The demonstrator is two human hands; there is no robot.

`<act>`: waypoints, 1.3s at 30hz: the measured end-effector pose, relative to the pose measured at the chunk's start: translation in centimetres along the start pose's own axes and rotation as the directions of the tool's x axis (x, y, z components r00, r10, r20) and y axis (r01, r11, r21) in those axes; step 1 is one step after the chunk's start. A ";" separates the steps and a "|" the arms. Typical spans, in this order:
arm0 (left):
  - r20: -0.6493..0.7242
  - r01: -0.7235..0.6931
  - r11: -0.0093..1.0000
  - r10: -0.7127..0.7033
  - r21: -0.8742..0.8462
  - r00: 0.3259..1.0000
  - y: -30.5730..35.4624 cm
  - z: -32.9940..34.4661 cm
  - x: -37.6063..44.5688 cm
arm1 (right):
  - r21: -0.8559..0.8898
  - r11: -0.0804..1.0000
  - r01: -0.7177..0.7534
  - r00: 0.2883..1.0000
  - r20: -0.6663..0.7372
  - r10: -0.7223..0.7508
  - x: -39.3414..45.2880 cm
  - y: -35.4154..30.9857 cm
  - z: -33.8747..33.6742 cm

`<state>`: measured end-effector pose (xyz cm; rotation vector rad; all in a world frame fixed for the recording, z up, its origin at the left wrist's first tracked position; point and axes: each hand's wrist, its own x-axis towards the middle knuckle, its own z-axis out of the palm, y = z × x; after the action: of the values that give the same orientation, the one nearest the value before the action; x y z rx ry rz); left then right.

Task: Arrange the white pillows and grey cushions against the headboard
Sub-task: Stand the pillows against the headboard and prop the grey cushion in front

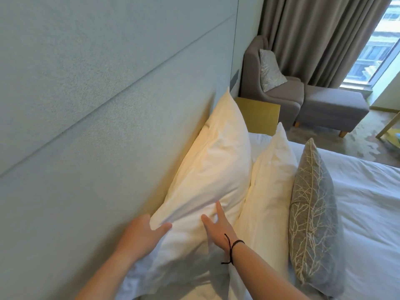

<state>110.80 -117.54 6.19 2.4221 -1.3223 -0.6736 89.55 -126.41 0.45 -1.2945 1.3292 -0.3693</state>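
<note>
A large white pillow (212, 169) stands upright against the pale padded headboard (97, 105). My left hand (140, 232) grips its near end on the headboard side, thumb on the front. My right hand (216, 226), a black band at the wrist, lies flat on the pillow's front with fingers spread. A second white pillow (270, 180) leans upright in front of the first. A grey cushion (313, 213) with a pale branch pattern stands on edge in front of that.
The white bedsheet (368, 213) spreads to the right. A yellow bedside table (257, 115) stands beyond the pillows. Further back are a grey armchair (270, 92) holding another patterned cushion (270, 70), a grey footstool (333, 109), curtains and a window.
</note>
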 end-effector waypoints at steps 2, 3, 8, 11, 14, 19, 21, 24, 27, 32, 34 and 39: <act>-0.016 0.011 0.999 -0.012 -0.051 1.000 0.3 -0.3 0.3 | 0.013 1.000 0.015 1.000 -0.006 -0.015 -0.1 0.1 -0.1; -0.017 0.017 0.995 -0.019 -0.096 1.000 0.7 -0.4 0.7 | 0.019 1.000 0.013 1.000 -0.006 -0.013 0.0 0.2 -0.2; 0.010 0.015 0.971 -0.013 -0.238 1.000 3.8 -0.9 3.9 | 0.100 0.995 -0.008 1.000 -0.016 0.010 0.6 0.2 -0.9; 0.046 0.009 0.980 0.000 -0.201 0.999 7.0 -0.7 6.9 | 0.223 0.974 -0.036 0.999 -0.023 0.043 1.9 -0.4 -2.2; 0.070 0.010 0.982 0.003 -0.186 0.998 10.7 0.0 10.9 | 0.306 0.952 -0.017 0.997 -0.069 0.040 4.1 -1.4 -4.8; 0.127 0.099 0.921 -0.055 -0.375 0.990 16.5 1.7 17.6 | 0.315 0.948 0.037 0.992 -0.128 0.004 7.5 -0.8 -7.7; 0.073 0.037 0.958 -0.017 -0.283 0.997 18.8 2.6 20.3 | 0.300 0.953 0.040 0.990 -0.144 0.003 8.8 0.0 -8.0; -0.036 -0.128 0.990 0.126 -0.061 0.991 21.6 3.2 23.6 | 0.299 0.951 0.075 0.986 -0.165 -0.026 10.6 1.0 -7.7; -0.136 -0.259 0.916 0.311 0.306 0.941 22.9 1.6 25.3 | 0.273 0.958 0.092 0.978 -0.208 -0.034 12.1 0.8 -7.0; -0.042 -0.285 0.484 0.560 0.828 0.828 22.5 -3.0 26.7 | 0.109 0.992 0.061 0.979 -0.199 -0.039 13.4 -1.2 -5.1; 0.003 -0.248 0.364 0.559 0.898 0.829 22.0 -3.3 27.0 | 0.055 0.997 0.052 0.985 -0.168 -0.042 13.5 -1.7 -4.6; 0.001 -0.194 0.313 0.526 0.930 0.850 21.8 -2.0 27.2 | 0.018 0.999 0.048 0.988 -0.148 -0.045 13.2 -0.5 -5.3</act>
<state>109.16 -152.02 11.09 2.4979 -2.4142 0.8236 89.30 -139.85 -4.25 -1.3023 1.4162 -0.5194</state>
